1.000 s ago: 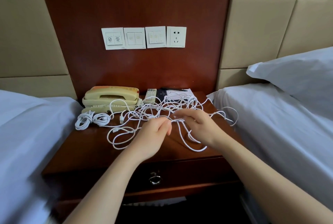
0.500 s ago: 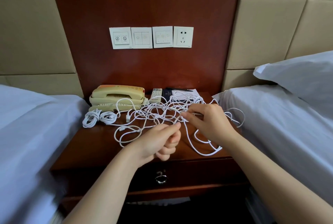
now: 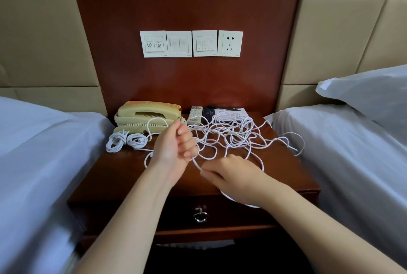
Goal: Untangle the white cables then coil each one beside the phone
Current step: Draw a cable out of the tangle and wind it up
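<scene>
On the counter (image 3: 110,174), right of the phone (image 3: 147,117), the white cables (image 3: 233,132) lie tangled. The left hand (image 3: 174,148) fists one strand (image 3: 195,163), and the right hand (image 3: 231,176) pinches it nearer the edge. A hard pull could tighten knots or drag the remote (image 3: 195,114). The right wrist hides where that strand runs on.

A remote control (image 3: 195,115) and a white notepad (image 3: 231,112) are lying on the table (image 3: 123,173), and a pillow (image 3: 370,97) is resting on the right bed (image 3: 352,163).
</scene>
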